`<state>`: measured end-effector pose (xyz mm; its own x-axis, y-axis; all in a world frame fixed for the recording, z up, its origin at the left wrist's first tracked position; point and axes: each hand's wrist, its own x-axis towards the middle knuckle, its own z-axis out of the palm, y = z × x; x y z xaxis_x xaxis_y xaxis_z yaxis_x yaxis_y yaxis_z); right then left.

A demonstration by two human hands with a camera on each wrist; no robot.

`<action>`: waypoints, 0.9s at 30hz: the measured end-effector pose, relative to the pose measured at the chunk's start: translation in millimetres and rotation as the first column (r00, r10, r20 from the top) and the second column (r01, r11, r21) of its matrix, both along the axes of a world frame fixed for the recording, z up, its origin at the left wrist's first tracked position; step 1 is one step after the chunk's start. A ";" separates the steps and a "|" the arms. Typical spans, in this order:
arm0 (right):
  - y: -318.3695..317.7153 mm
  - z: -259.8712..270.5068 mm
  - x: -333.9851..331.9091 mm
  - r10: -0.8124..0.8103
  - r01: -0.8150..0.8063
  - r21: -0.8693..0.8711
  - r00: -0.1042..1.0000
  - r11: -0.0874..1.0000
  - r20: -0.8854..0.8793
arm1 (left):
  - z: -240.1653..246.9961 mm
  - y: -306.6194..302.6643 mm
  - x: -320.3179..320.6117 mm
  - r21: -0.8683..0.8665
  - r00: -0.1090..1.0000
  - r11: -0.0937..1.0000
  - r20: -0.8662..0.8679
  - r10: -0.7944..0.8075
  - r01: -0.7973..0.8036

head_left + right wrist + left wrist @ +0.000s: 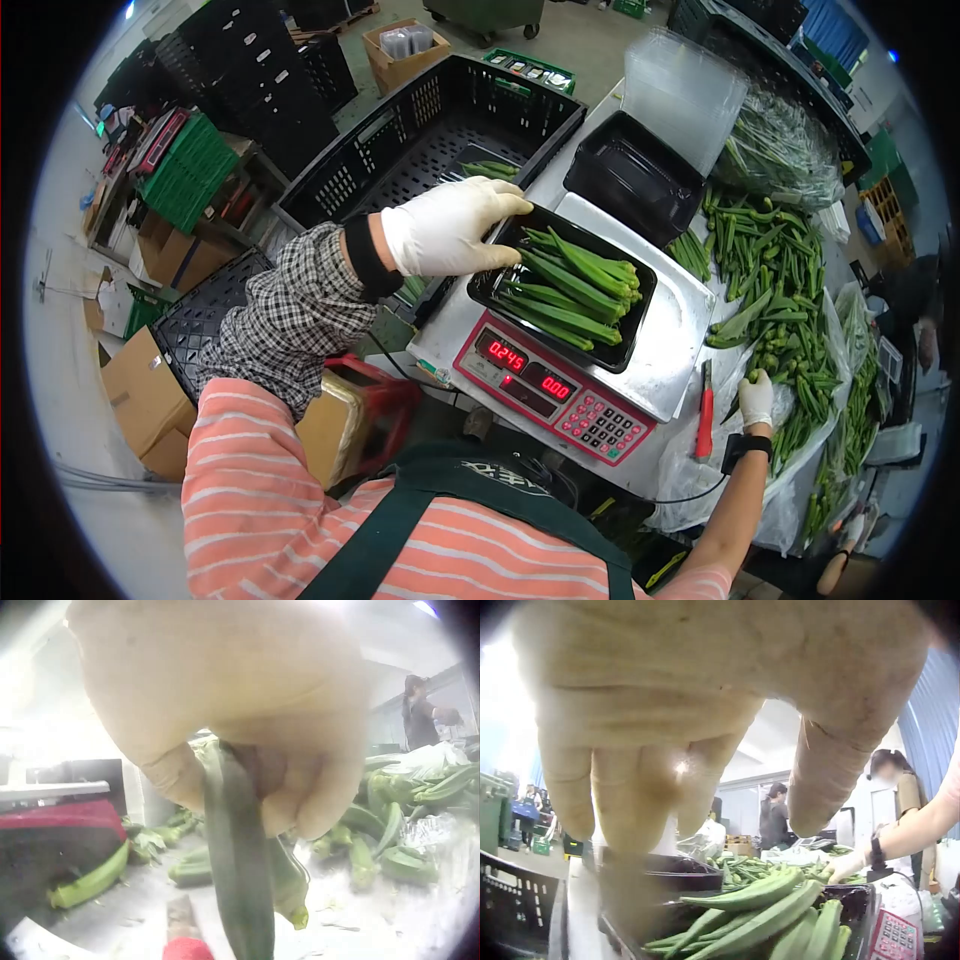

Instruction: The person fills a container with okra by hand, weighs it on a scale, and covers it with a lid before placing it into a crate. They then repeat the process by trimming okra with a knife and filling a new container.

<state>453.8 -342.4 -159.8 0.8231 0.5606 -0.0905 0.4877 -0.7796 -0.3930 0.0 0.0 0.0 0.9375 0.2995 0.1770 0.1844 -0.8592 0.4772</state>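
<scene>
My gloved left hand (450,228) reaches over the left rim of a black tray (637,330), its fingers and thumb extended. Several green okra pods (572,280) lie bunched inside this tray, which sits on the metal plate of a weighing scale (540,385). In the left wrist view the fingers (622,780) hang loosely above the okra. My gloved right hand (757,400) is at the near edge of a big okra pile (775,270). Seen from the right wrist, that hand pinches an okra pod (236,855) between thumb and fingers, with another pod (289,885) right behind it.
A red-handled knife (706,410) lies between scale and pile. Behind the full tray stand another black tray (635,175) and a stack of clear plastic trays (680,95). A large black crate (400,150) is at the left. Plastic sheeting (840,350) lies under the okra.
</scene>
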 end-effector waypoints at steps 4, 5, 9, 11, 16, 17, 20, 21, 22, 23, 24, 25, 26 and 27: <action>3.0 1.6 12.7 0.015 0.020 -0.185 0.983 0.983 0.184 | -6.7 4.6 -24.3 0.047 0.994 0.995 0.056 0.090 -0.093; 5.8 0.4 13.7 0.053 -0.003 -0.254 0.980 0.967 0.193 | -6.3 3.7 -33.3 0.024 0.992 0.992 0.022 0.124 -0.124; 64.5 46.1 -31.7 0.290 -0.381 0.124 0.844 0.916 0.451 | -16.0 0.3 -61.1 -0.045 0.981 0.981 0.018 0.191 -0.190; 114.0 108.5 -110.1 0.421 -0.455 0.416 0.890 0.787 0.176 | -25.8 -3.0 -67.8 -0.070 0.979 0.977 0.016 0.202 -0.201; 174.8 138.4 -214.4 0.799 -0.858 0.070 0.502 0.509 0.331 | -39.0 -20.3 -81.6 -0.240 0.960 0.939 0.073 0.269 -0.245; 179.3 132.4 -218.0 0.808 -0.843 -0.054 0.493 0.536 0.324 | -39.7 -22.5 -84.5 -0.244 0.960 0.939 0.074 0.269 -0.244; 179.0 125.5 -215.3 0.783 -0.791 0.129 0.611 0.597 0.121 | -43.5 -23.4 -90.9 -0.271 0.956 0.927 0.065 0.288 -0.261; 177.0 126.7 -213.4 0.784 -0.792 0.124 0.609 0.597 0.120 | -45.7 -23.1 -92.0 -0.292 0.956 0.923 0.077 0.284 -0.251; 174.3 129.3 -210.5 0.736 -0.710 0.280 0.677 0.646 0.019 | -45.8 -23.7 -90.0 -0.297 0.956 0.922 0.077 0.284 -0.250; 170.7 132.1 -206.9 0.685 -0.596 0.419 0.723 0.685 -0.091 | -43.7 -24.7 -83.3 -0.296 0.956 0.924 0.092 0.280 -0.242; 165.3 134.2 -202.9 0.632 -0.476 0.489 0.742 0.731 -0.223 | -41.9 -25.0 -75.1 -0.294 0.956 0.927 0.107 0.274 -0.233; 158.4 137.8 -195.4 0.617 -0.403 0.523 0.711 0.751 -0.337 | -42.0 -24.2 -65.1 -0.294 0.957 0.928 0.109 0.271 -0.229; 150.2 140.4 -192.1 0.593 -0.342 0.554 0.715 0.759 -0.371 | -42.9 -22.7 -52.7 -0.236 0.962 0.957 0.172 0.211 -0.167; 141.0 142.0 -189.1 0.569 -0.277 0.582 0.715 0.764 -0.406 | -43.8 -21.1 -39.8 -0.173 0.962 0.979 0.229 0.146 -0.107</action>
<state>264.7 -201.4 -17.8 0.3748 0.9243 -0.0720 0.3127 -0.1992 -0.9287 -39.8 -21.1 -43.8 0.8259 0.4554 0.3325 0.1506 -0.7465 0.6482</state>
